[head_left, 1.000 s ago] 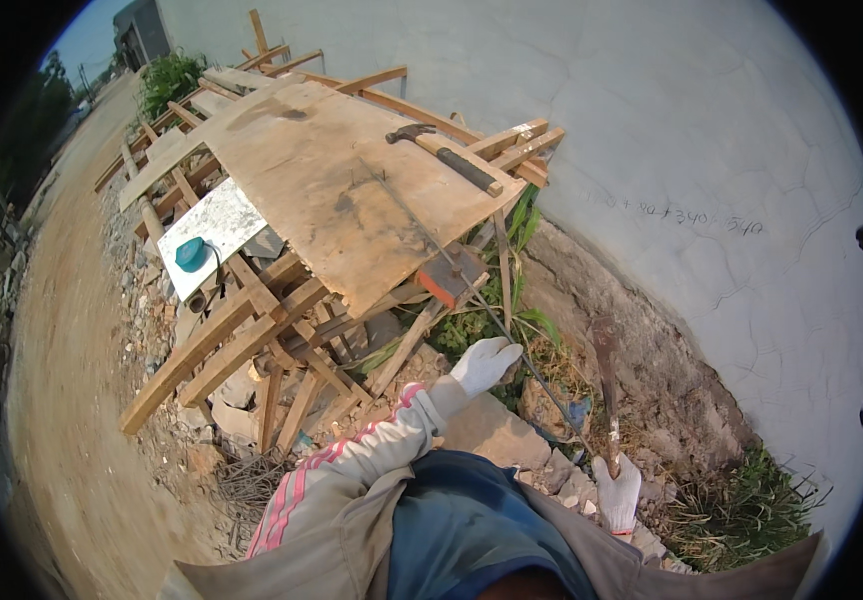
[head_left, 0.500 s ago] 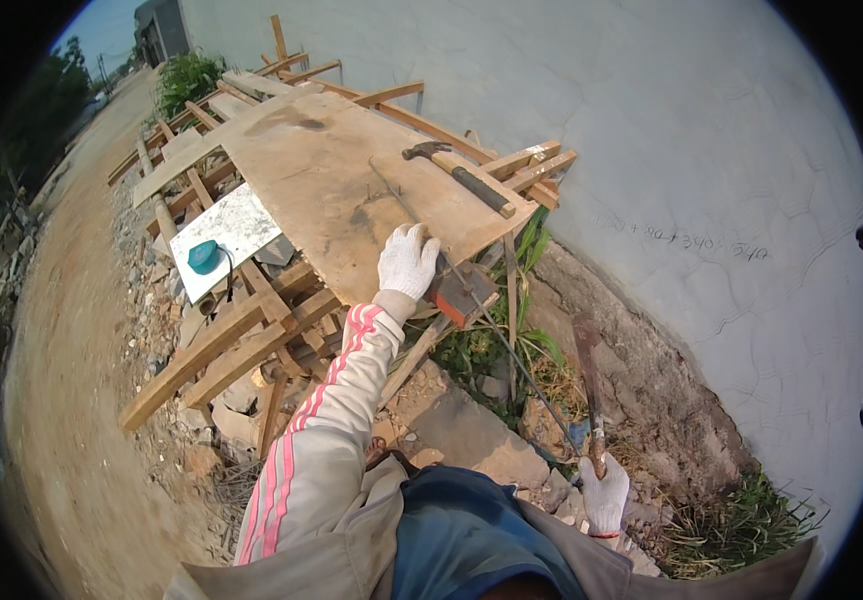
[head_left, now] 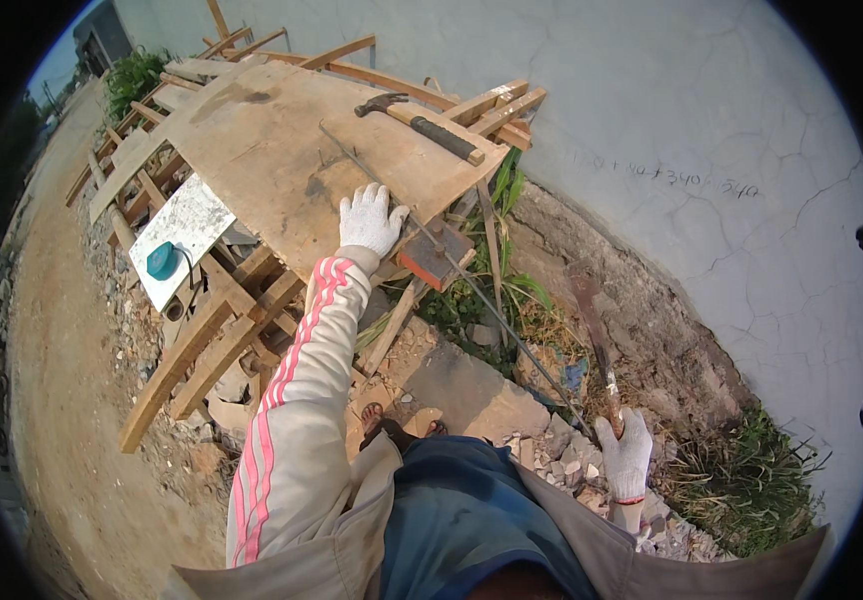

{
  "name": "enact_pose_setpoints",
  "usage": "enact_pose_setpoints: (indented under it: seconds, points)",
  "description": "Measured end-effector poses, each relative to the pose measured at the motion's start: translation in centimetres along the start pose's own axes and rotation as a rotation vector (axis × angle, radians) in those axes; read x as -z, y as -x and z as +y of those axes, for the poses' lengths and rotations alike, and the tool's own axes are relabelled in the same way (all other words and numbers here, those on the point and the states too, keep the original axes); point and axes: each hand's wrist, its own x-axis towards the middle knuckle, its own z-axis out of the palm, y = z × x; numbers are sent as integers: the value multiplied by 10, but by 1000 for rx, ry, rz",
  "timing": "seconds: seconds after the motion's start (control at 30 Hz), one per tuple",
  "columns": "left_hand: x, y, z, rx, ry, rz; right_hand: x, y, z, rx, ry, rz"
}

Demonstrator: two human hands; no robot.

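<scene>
My left hand (head_left: 372, 222), in a white knit glove, lies on the brown board (head_left: 252, 150) with its fingers stretched out. Its thumb side is right beside a long thin metal rod (head_left: 512, 332). The rod runs from the board across a reddish block with a dark top (head_left: 437, 256) at the board's near edge, then slants down toward my right side. In my right hand (head_left: 629, 455), also gloved, is a rusty metal bar with a broader far end (head_left: 592, 310). The rod's near end is close to that hand. A claw hammer (head_left: 442, 135) rests on the board's right part.
A teal tape measure (head_left: 162, 261) sits on a white panel (head_left: 182, 235) at left. Wooden beams (head_left: 187, 355) jut out below it. A cracked grey wall (head_left: 652, 100) stands at right, with rubble (head_left: 572, 455) and grass (head_left: 752, 490) along its foot. A dirt road runs down the left.
The whole scene has shifted left in view. My left hand's fingers look more spread beside the rod. My right hand has moved rightward with the rusty bar, a little away from the rod's end.
</scene>
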Motion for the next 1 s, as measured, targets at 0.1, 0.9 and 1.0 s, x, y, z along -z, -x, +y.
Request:
enact_pose_setpoints:
  seconds: [0.1, 0.9, 1.0]
  points:
    - [1, 1, 1, 4, 2, 11, 35, -24, -4, -215, -48, -255]
    - [30, -4, 14, 42, 30, -76, -76, -330, 4, 575, 188, -749]
    - [30, -5, 14, 59, 21, -123, -84, -348, 0, 610, 239, -765]
